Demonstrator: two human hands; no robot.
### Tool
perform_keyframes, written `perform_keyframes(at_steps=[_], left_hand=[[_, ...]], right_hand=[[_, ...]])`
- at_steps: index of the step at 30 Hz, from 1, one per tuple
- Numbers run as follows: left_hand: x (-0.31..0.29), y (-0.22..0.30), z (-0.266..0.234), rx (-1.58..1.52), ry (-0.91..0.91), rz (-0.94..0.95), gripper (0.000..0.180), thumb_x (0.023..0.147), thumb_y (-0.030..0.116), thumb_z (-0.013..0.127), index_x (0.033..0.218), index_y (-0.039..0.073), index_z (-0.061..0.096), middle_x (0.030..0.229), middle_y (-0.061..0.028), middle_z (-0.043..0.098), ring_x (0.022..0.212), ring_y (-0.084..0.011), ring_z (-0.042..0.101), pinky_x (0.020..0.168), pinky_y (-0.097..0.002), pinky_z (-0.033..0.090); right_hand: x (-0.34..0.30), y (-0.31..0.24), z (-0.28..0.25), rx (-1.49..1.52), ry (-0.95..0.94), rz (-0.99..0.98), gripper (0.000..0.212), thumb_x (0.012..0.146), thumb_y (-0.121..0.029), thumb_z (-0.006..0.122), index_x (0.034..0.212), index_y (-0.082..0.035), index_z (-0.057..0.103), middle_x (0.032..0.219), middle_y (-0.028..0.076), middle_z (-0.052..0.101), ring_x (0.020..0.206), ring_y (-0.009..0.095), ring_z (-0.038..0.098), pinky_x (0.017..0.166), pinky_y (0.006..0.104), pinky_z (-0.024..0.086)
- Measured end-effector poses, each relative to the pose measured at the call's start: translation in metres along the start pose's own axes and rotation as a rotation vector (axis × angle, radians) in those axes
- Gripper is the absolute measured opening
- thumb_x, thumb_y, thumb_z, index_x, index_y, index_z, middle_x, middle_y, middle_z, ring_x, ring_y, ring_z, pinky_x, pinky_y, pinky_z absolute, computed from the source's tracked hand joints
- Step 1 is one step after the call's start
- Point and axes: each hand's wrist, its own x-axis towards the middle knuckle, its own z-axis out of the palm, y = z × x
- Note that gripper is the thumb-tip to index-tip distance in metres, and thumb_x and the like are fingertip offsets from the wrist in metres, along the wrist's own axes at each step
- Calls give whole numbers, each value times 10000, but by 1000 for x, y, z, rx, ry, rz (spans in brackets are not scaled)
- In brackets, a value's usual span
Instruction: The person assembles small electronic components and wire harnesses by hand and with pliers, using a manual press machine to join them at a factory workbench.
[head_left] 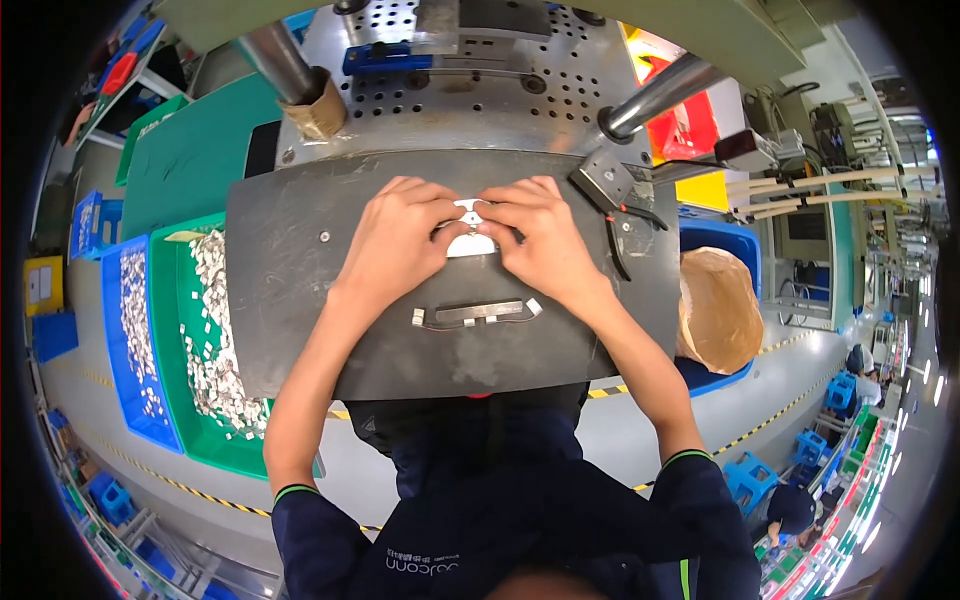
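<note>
Near the middle of the dark work board (280, 300), my left hand (400, 230) and my right hand (540, 235) meet over a small white plate-like part (472, 245). Fingers and thumbs of both hands are closed on its two sides, hiding its edges. A little metal fitting shows at its centre between the thumbs. Closer to me lies a flat grey metal bar (480, 310), with a thin wire and small white connectors (418, 317) along it. Right of my right hand, dark-handled pliers (618, 250) rest on the board beside a grey metal block (603, 180).
Beyond the board stands a perforated metal press bed (390, 115) between two steel columns (280, 70). On the left are a green bin (215, 430) and a blue bin (150, 350) of small white parts. A blue bin (725, 378) with brown paper (718, 310) stands right.
</note>
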Motion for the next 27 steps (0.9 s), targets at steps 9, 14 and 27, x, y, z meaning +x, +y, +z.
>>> perform_keyframes(at_steps=[9,14,27], left_hand=[[-4,7,-3,-81,-60,-170,196,877,133,816,1024,3,804,1075,-112,767,1011,-314,692,920,-403,547],[10,31,8,-99,-62,-175,336,902,144,794,1204,4,746,1420,-159,594,1254,-338,608,1080,-448,499],[155,53,85,-26,-568,94,668,629,135,920,1257,-5,739,1221,-145,684,1227,-335,618,1059,-432,509]], right_hand=[[-37,-8,-43,-256,195,195,822,848,-294,864,1557,-109,493,1617,232,407,1442,412,438,1205,522,295],[-109,38,-74,-348,287,471,867,858,-435,840,1596,-191,456,1598,195,424,1502,395,336,1209,566,203],[-155,40,-126,-234,292,366,216,893,-98,765,1042,-17,632,1224,175,569,1034,353,602,915,426,512]])
